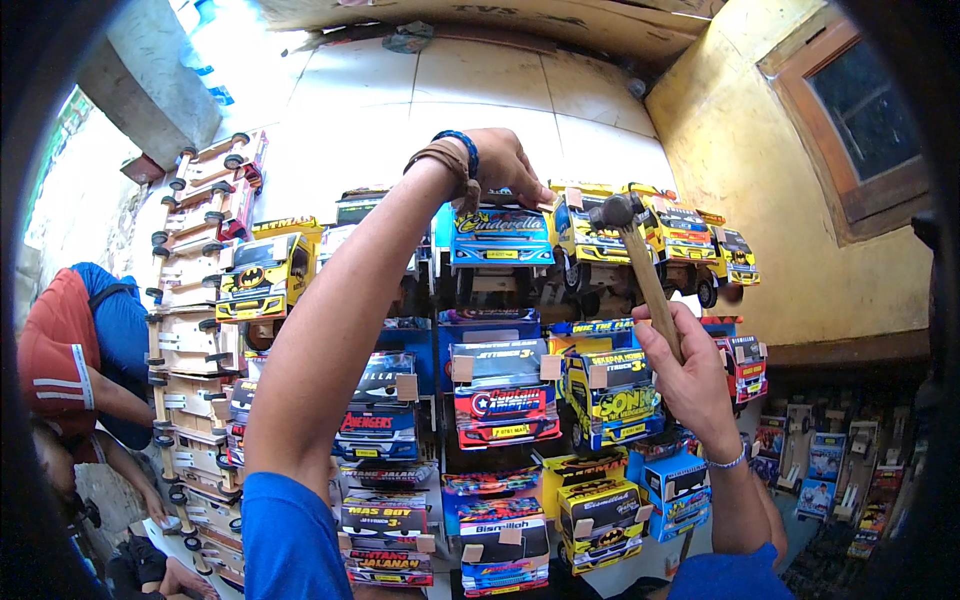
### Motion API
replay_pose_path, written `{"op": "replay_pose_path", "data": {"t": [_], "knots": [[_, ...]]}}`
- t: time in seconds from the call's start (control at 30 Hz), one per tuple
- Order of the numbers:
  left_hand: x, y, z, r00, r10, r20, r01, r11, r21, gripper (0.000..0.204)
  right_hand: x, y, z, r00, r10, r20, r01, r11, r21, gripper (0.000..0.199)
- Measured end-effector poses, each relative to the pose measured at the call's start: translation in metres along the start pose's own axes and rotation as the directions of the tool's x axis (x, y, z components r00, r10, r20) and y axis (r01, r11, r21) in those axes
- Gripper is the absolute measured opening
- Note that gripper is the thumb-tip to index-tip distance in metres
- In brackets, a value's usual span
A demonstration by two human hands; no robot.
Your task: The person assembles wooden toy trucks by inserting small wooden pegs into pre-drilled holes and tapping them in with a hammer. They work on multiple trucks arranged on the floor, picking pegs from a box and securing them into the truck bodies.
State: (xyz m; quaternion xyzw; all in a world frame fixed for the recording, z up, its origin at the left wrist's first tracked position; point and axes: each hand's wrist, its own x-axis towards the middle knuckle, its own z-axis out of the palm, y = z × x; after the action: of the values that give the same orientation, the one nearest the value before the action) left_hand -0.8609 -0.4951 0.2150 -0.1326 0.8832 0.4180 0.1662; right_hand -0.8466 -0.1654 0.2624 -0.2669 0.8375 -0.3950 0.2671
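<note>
My right hand is closed round the wooden handle of a hammer. The hammer's dark metal head is raised over a yellow toy truck in the back row. My left hand reaches across to that row, its fingers pinched at the top corner between a blue toy truck and the yellow one. What the fingertips hold, if anything, is too small to make out. Small square wooden tabs stick out at the front corners of several trucks, such as a red and blue truck below.
Rows of printed toy trucks surround my arms. At the left, a column of trucks lies with wooden undersides and wheels showing. A person in a red shirt sits beyond it. More toy trucks stand at lower right, below a yellow wall.
</note>
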Motion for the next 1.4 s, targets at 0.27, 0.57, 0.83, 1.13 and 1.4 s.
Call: {"op": "replay_pose_path", "data": {"t": [0.27,0.57,0.83,1.13,1.4], "knots": [[0.000,0.000,0.002,1.000,0.003,-0.015,-0.003,1.000,0.011,0.044,0.007,-0.002,0.007,0.988,-0.152,-0.029,0.150,0.986,-0.073,0.039],[0.004,-0.004,0.001,1.000,0.020,-0.006,-0.020,1.000,0.021,0.030,0.029,-0.004,0.030,0.929,-0.370,0.008,0.357,0.888,-0.290,0.058],[0.006,-0.007,-0.002,1.000,-0.008,-0.008,0.008,1.000,0.028,0.026,0.031,-0.008,0.034,0.943,-0.332,-0.005,0.315,0.897,-0.310,0.058],[0.009,-0.010,-0.002,0.999,-0.036,-0.014,0.036,0.998,0.052,0.028,0.031,-0.006,0.035,0.939,-0.343,-0.007,0.325,0.894,-0.308,0.056],[0.003,-0.004,-0.005,0.999,-0.037,-0.001,0.037,0.997,0.064,0.026,0.031,-0.009,0.036,0.944,-0.330,0.004,0.316,0.903,-0.291,0.056]]}}
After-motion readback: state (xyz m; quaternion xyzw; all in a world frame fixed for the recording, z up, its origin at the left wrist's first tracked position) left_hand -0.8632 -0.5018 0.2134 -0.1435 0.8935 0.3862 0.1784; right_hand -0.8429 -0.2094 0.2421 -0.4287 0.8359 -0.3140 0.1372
